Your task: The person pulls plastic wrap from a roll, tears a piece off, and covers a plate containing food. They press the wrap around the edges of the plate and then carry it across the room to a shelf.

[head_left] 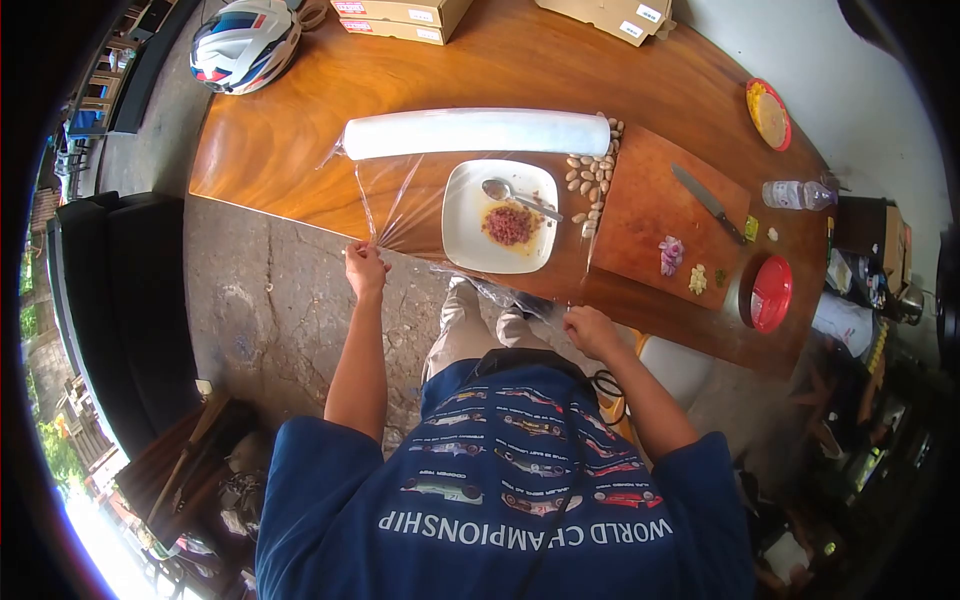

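Note:
A thick roll of clear plastic wrap (475,133) lies across the wooden table. Its loose sheet stretches from the roll toward me, over or around the white square plate (462,245). On that plate are a reddish chopped food (510,227) in oily liquid and a metal spoon (525,201). My left hand (367,268) is closed on the sheet's left corner at the table edge, where creases gather. My right hand (592,332) pinches the sheet's right side, just off the table edge. Between my hands, the wrap's near edge hangs bunched.
A wooden cutting board (645,190) bears a knife (708,203), chopped purple onion (671,255) and pale chopped bits (697,279). Shelled nuts or seeds (590,188) lie beside it. Also on the table are a red dish (771,294), a plastic bottle (797,195) and a helmet (245,47).

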The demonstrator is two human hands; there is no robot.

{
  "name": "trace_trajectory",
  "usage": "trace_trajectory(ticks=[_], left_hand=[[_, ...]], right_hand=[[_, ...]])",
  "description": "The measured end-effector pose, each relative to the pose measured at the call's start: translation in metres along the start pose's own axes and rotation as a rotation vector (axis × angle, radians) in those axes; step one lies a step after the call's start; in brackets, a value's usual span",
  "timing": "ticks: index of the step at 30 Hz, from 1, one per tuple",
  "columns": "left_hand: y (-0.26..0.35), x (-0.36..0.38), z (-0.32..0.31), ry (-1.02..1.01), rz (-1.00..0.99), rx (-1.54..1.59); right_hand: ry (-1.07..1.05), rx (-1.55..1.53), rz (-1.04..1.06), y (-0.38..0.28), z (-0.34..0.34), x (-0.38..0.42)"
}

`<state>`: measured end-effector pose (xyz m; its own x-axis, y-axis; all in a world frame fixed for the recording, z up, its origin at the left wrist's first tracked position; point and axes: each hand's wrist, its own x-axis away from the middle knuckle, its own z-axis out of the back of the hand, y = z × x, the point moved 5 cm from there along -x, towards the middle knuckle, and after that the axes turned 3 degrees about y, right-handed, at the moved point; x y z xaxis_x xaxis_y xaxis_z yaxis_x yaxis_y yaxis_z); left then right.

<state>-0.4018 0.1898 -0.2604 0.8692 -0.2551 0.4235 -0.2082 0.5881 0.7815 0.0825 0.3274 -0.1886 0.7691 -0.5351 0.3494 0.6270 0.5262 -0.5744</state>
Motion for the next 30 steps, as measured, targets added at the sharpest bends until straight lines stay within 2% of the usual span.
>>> trace_trajectory(ticks=[2,4,5,7,8,9,11,13,14,17,19,21,24,25,26,27,28,29,30], left_hand=[[-0.008,-0.004,0.003,-0.011,0.031,0.01],[-0.017,-0.016,0.008,0.215,-0.476,-0.382],[-0.004,-0.004,0.006,0.207,-0.478,-0.377],[0.054,0.046,0.002,0.254,-0.626,-0.512],[0.072,0.063,-0.009,0.141,-0.801,-0.535],[0.08,0.078,-0.018,0.13,-0.805,-0.527],[0.093,0.107,-0.043,-0.176,-0.941,-0.459],[0.073,0.108,-0.064,-0.288,-0.996,-0.45],[0.068,0.109,-0.071,-0.374,-0.959,-0.363],[0.064,0.116,-0.069,-0.423,-0.962,-0.453],[0.071,0.118,-0.066,-0.452,-0.964,-0.448],[0.075,0.118,-0.064,-0.478,-0.962,-0.47],[0.068,0.12,-0.065,-0.49,-0.93,-0.449],[0.068,0.119,-0.063,-0.472,-0.915,-0.446],[0.072,0.121,-0.062,-0.486,-0.917,-0.433],[0.078,0.122,-0.06,-0.427,-0.896,-0.461],[0.085,0.127,-0.057,-0.38,-0.92,-0.467],[0.09,0.129,-0.052,-0.325,-0.942,-0.478],[0.094,0.124,-0.049,-0.26,-0.888,-0.506]], right_hand=[[-0.023,0.028,-0.029,0.005,-0.005,-0.001],[-0.04,0.063,-0.063,0.007,-0.008,-0.003],[-0.047,0.096,-0.077,0.008,-0.01,-0.002],[-0.047,0.137,-0.103,0.011,-0.012,-0.001],[-0.074,0.139,-0.13,0.012,-0.013,-0.001],[-0.101,0.137,-0.16,0.012,-0.016,0.0],[-0.113,0.118,-0.164,0.01,-0.021,-0.002],[-0.15,0.093,-0.179,0.03,-0.033,-0.002],[-0.183,0.084,-0.187,0.043,-0.043,0.002],[-0.132,-0.036,-0.303,0.035,-0.007,0.025],[-0.213,-0.099,-0.52,0.036,0.022,0.033],[0.043,-0.098,-0.571,0.068,0.06,0.047],[0.362,-0.157,-0.782,0.119,0.161,0.06],[0.487,-0.001,-0.755,0.164,0.179,0.062],[0.559,-0.059,-0.775,0.211,0.197,0.064],[0.685,-0.105,-0.702,0.248,0.22,0.061],[0.612,0.246,-0.628,0.246,0.256,0.048],[0.617,0.456,-0.582,0.283,0.268,0.036],[0.669,0.387,-0.601,0.297,0.278,0.03]])
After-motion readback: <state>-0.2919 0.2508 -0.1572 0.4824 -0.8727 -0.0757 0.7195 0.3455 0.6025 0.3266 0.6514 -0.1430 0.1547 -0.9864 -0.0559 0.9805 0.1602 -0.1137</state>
